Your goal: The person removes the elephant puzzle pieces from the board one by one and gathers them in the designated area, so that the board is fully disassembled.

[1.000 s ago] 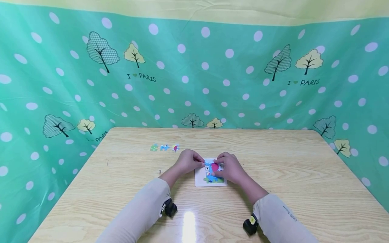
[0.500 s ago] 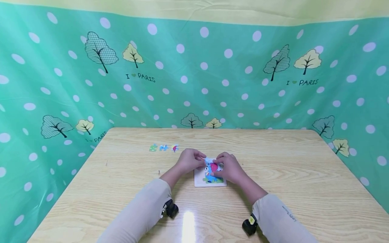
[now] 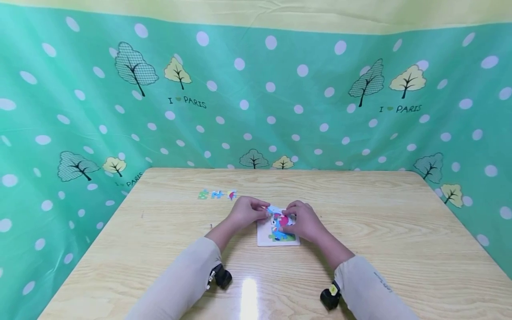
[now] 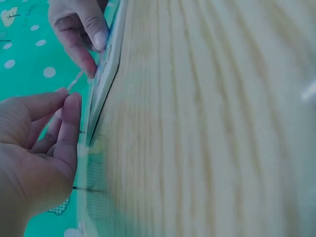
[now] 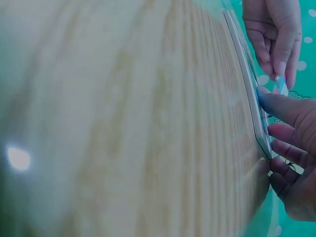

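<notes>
A small jigsaw puzzle lies in a white-bordered tray (image 3: 264, 238) on the table, its fitted pieces (image 3: 276, 233) showing blue, red and green. Between thumb and fingertips, my left hand (image 3: 246, 211) pinches a light-blue and white jigsaw piece (image 3: 275, 209), tilted over the tray's back left part. In the left wrist view, this piece (image 4: 75, 80) stands up from the fingertips. My right hand (image 3: 305, 222) holds the puzzle from the right, thumb on the fitted pieces and curled fingers at the back and side. It covers the puzzle's right part.
Several steps left of the tray, a green piece (image 3: 203, 194), a blue piece (image 3: 217, 194) and a red-and-yellow piece (image 3: 231, 194) lie in a row on the wooden table (image 3: 380, 222). A green dotted curtain (image 3: 256, 89) hangs behind the table.
The piece in my left hand has lifted and tilted at the tray's back edge, showing more of its face. My right hand keeps its place on the puzzle.
</notes>
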Motion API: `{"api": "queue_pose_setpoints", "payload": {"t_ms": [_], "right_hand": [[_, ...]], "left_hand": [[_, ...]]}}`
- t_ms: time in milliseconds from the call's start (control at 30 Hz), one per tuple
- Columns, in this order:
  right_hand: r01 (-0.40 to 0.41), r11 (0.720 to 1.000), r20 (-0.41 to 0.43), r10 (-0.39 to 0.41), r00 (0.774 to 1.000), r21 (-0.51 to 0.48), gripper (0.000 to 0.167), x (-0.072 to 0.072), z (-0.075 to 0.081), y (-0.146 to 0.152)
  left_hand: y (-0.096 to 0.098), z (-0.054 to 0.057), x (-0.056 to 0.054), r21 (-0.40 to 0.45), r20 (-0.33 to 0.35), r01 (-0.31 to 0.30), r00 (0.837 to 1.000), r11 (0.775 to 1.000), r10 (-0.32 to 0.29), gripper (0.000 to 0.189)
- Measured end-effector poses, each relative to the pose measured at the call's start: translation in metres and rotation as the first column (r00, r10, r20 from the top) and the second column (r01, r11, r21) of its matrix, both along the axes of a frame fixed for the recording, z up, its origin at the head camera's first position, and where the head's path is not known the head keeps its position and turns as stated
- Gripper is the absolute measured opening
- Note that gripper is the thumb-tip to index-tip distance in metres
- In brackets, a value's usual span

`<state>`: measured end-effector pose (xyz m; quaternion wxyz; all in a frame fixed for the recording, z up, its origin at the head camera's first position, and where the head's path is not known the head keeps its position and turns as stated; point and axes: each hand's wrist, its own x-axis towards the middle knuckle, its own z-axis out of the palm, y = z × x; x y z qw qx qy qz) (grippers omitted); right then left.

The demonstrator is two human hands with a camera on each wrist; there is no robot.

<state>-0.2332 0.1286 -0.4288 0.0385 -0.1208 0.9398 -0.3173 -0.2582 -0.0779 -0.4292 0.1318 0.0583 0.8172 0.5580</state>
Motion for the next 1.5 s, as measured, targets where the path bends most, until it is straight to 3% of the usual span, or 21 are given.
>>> {"api": "queue_pose_setpoints", "payload": {"t_ms": [233, 467, 900, 1200, 1500], "right_hand": [[-0.026, 1.0, -0.018, 0.026, 0.999, 0.016, 0.049, -0.002, -0.001, 0.006], [-0.054, 0.998, -0.003, 0.054, 0.999, -0.012, 0.051, -0.003, 0.0, 0.009], [-0.042, 0.999, 0.004, 0.042, 0.999, -0.02, 0.049, -0.003, -0.001, 0.008], [-0.039, 0.999, 0.002, 0.039, 0.999, -0.021, 0.048, -0.001, -0.002, 0.007], [-0.059, 0.998, -0.012, 0.059, 0.998, -0.025, 0.048, -0.001, -0.003, 0.008]], "left_hand": [[-0.004, 0.004, 0.005, 0.043, -0.018, -0.004, 1.0, 0.999, 0.004, 0.026], [-0.01, 0.007, 0.009, 0.136, 0.029, -0.036, 0.999, 0.99, 0.032, 0.029], [-0.021, 0.021, 0.016, 0.239, 0.033, -0.086, 0.996, 0.967, 0.08, 0.031], [-0.038, 0.028, 0.022, 0.264, 0.022, -0.123, 0.992, 0.957, 0.121, 0.03], [-0.057, 0.025, 0.024, 0.279, 0.026, -0.143, 0.99, 0.95, 0.141, 0.033]]}}
